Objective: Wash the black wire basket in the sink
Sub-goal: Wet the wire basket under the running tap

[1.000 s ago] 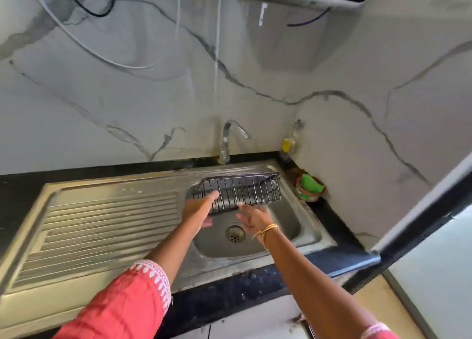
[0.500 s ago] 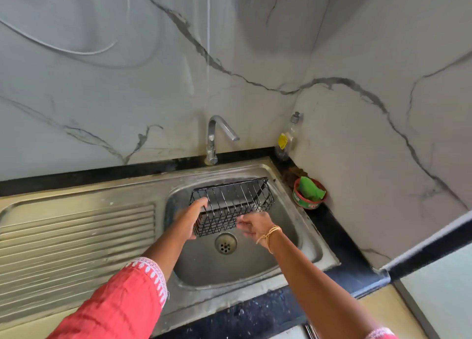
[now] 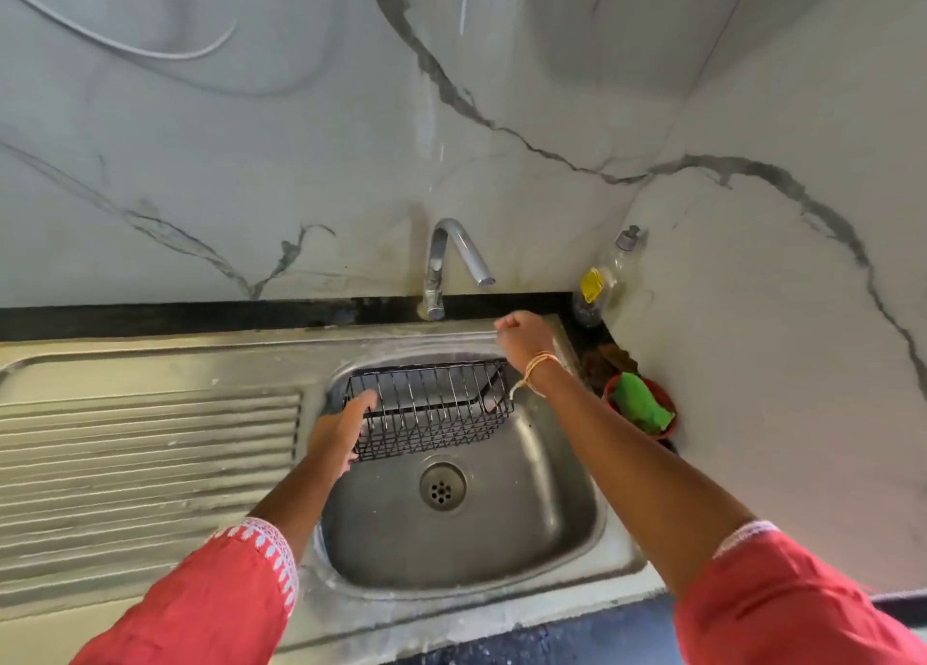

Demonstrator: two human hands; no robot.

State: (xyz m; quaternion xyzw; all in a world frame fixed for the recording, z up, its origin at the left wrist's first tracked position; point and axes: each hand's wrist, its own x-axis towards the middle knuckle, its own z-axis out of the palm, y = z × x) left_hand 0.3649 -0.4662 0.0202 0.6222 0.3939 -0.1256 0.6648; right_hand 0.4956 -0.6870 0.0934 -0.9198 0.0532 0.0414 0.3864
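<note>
Head view: left hand [image 3: 337,429] grips basket [image 3: 431,408]; right hand [image 3: 521,338] apart.

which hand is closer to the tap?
Right. The right hand is raised just beside the tap, below its spout; the left hand is lower, holding the black wire basket.
</note>
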